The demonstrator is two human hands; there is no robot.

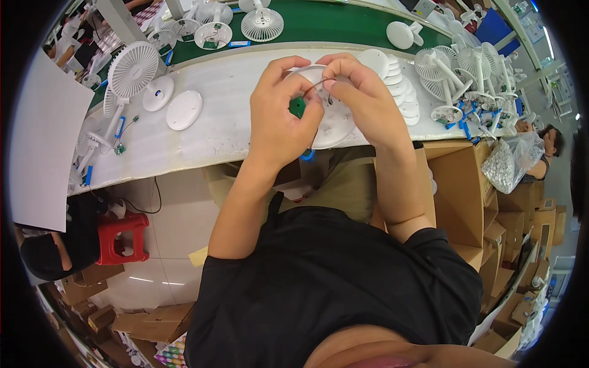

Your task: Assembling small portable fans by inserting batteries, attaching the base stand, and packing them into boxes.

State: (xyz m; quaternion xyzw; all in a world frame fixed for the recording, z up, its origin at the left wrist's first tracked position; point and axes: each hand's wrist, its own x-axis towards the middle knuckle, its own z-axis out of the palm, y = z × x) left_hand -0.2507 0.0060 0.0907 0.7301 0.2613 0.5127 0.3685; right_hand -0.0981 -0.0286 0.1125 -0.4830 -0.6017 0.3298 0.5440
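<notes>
My left hand (283, 113) is closed around a small green circuit board (297, 108), which shows between thumb and fingers. A thin dark red wire (319, 84) runs from the left hand across to my right hand (365, 92), whose thumb and index finger are pinched on it. Behind both hands is a round white fan base (336, 130), its inner side toward me and partly covered by my fingers. Below the left hand, at the table's near edge, the blue end of a cylinder-shaped battery (307, 155) hangs by a wire.
A white round cover (184, 110) lies on the white table (215, 144) to the left, beside an assembled white fan (132, 69). Stacked white discs (402, 92) and several fans with blue batteries (469, 116) crowd the right. Behind runs a green belt (331, 27); a cardboard box (454, 184) stands below right.
</notes>
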